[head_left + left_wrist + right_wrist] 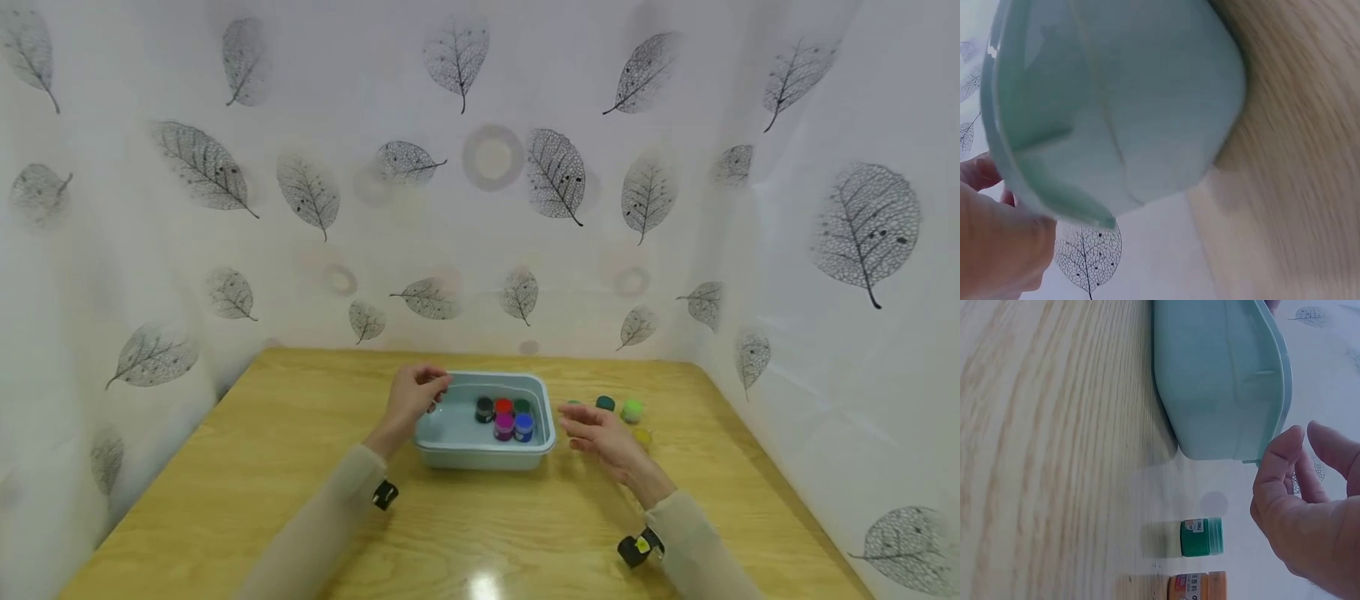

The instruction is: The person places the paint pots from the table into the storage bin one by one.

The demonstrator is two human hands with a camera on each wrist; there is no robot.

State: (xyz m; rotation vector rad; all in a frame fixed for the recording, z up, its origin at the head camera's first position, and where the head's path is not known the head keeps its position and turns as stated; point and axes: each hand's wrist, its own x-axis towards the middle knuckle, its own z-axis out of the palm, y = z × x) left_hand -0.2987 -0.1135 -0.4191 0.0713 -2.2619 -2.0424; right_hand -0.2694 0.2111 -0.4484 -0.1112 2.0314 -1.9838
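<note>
Both hands look released, nothing seen in either. Left hand [416,396], fingers loosely bent, is at the back-left corner of a pale blue-green rectangular plastic tub [457,458]; can't tell if it touches the rim. Right hand [603,437], fingers loosely extended, is just beside the tub's right wall, thumb and index tips slightly apart.

Tub sits on the light wood-grain table [285,433], about midway between left and right edges, set in from the back edge. Five small round jars inside, right half: black [485,410], red [503,407] and dark green [521,407] behind; magenta [504,427] and blue [523,427] in front.

Toward the table's right edge, near the right hand: dark teal jar [605,403], light green jar [632,411], yellow jar [642,437] partly hidden by the hand. Right wrist view: labelled green jar [1200,537] upright, orange jar [1197,587] beside it, cut off by frame.

Beige sleeves [322,517], black wrist devices [386,495]. White curtain [480,242] with grey leaf print beyond the table's back edge and along its sides.
</note>
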